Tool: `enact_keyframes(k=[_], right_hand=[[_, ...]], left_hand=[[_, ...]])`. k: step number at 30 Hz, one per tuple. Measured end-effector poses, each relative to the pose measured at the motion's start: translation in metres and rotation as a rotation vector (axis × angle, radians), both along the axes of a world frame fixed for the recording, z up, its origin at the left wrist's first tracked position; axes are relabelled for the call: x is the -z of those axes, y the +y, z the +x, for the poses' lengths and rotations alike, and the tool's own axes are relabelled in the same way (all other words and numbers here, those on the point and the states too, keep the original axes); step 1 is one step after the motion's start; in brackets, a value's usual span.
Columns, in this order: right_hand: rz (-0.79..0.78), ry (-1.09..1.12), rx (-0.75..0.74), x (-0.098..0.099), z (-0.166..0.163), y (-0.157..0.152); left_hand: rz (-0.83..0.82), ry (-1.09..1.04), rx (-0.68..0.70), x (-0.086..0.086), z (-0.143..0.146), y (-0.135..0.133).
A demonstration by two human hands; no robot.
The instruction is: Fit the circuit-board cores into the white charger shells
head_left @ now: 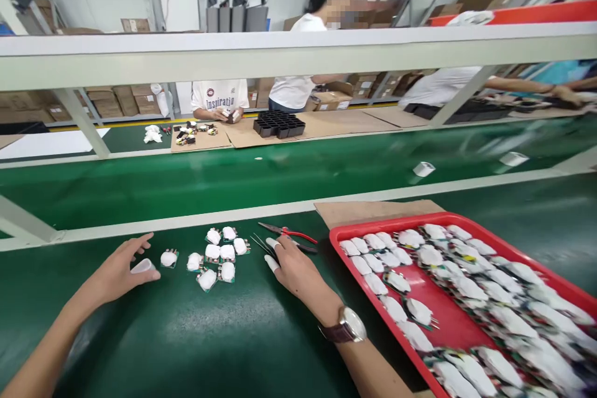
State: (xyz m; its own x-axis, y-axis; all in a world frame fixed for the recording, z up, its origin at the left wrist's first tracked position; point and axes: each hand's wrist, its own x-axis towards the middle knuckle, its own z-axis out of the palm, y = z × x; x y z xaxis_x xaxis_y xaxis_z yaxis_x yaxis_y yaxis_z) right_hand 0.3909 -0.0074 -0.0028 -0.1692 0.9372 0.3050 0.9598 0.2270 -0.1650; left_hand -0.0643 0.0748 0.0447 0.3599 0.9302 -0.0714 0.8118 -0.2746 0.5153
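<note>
My left hand (122,270) holds a small translucent white plastic cap (143,265) in its palm, with thumb and index finger spread apart. Just right of its fingertips lies a small green circuit board (168,258) topped with a white pad. My right hand (295,267), white finger cots on thumb and index finger, grips metal tweezers (262,244) that point left. Several similar boards (227,253) lie grouped on the green table between the hands. Behind my right hand rest red-handled pliers (291,234).
A red tray (339,242) filled with many white-topped boards stands at the right, partly over cardboard (373,211). A pale metal frame (298,53) crosses in front. Beyond a green belt (186,183), other people work near a black divided tray (278,124).
</note>
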Motion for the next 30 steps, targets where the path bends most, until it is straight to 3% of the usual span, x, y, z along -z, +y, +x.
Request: enact_keyframes(k=[3,7,11,14,17,22,27,30], right_hand=[[0.023,0.035,-0.092,-0.021,-0.027,0.003],[-0.025,0.005,-0.366,-0.047,-0.099,0.014],[-0.042,-0.150,-0.443,-0.053,-0.177,0.041],[-0.044,-0.194,-0.477,-0.051,-0.213,0.059],[-0.061,-0.232,-0.546,-0.052,-0.223,0.056],[-0.085,-0.175,-0.638,-0.035,-0.210,0.011],[0.009,-0.058,-0.507,0.010,-0.216,-0.026],[0.029,-0.033,-0.449,0.020,-0.222,-0.031]], left_hand=[[-0.041,-0.048,0.094,0.000,-0.005,-0.018],[0.012,-0.129,0.126,0.007,0.013,-0.037],[0.026,-0.136,0.103,0.011,0.016,-0.046],[0.006,-0.164,0.087,0.009,0.003,-0.052],[-0.032,-0.208,0.098,0.010,-0.013,-0.057],[-0.050,-0.258,-0.003,0.015,-0.024,-0.063],[-0.020,-0.217,0.028,0.019,-0.019,-0.070],[0.043,-0.200,0.040,0.021,-0.012,-0.074]])
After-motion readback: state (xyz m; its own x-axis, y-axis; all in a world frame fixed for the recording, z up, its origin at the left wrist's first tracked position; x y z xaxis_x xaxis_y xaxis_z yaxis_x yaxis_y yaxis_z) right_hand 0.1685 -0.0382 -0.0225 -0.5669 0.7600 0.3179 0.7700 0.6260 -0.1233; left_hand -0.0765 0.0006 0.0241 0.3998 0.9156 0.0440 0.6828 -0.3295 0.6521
